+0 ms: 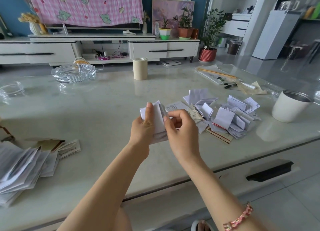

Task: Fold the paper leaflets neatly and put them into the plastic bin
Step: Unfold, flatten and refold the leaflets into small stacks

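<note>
A white folded leaflet [158, 119] is held upright over the middle of the pale table [97, 109]. My left hand [142, 126] grips its left side, thumb laid along the front. My right hand [180, 126] pinches its right edge with curled fingers. A loose pile of folded leaflets [225, 116] lies on the table to the right of my hands. Another stack of leaflets [22, 166] lies at the near left. No plastic bin shows in view.
A white metal cup [289, 107] stands at the right edge. A beige roll [140, 68] and a glass ashtray [73, 73] stand farther back. Papers and pens [223, 78] lie at the far right. A second glass dish [11, 90] sits far left.
</note>
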{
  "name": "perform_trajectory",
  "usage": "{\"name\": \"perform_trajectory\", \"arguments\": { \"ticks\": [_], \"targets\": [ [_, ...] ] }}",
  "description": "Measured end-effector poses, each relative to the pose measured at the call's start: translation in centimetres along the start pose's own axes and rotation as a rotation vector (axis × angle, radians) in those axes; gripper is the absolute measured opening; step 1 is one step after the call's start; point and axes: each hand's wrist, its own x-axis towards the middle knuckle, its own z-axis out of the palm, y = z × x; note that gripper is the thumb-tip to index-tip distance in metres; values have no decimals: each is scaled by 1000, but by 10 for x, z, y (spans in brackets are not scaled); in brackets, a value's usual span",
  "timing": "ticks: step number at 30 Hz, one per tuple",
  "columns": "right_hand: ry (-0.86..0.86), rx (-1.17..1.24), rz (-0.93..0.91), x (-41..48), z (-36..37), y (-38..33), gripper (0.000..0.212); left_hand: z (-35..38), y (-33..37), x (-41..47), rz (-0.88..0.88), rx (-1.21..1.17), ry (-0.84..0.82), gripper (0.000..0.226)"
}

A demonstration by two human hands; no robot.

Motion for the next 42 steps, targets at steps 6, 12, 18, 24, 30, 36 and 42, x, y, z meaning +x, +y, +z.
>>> {"name": "perform_trajectory", "arguments": {
  "ticks": [6,12,18,24,30,36,42],
  "targets": [
    [-52,-40,15,-8,12,-1,9,0,0,1,54,-16,107,31],
    [-150,249,392,-3,9,-4,32,-6,-2,5,-5,-24,9,31],
    [-208,-141,145,22,3,12,11,-13,-4,9,-101,-272,-99,23],
    [-163,-579,-31,48,-13,35,12,-14,-4,11,-46,-263,-113,19],
    [-220,-476,89,51,-23,31,28,-16,2,11,-67,-150,-111,20],
    [-83,168,304,40,-27,11,33,-11,12,2,-204,-292,-323,25],
    [-120,5,252,28,-19,11,29,-4,9,-3,-191,-193,-307,30]
  ]
}}
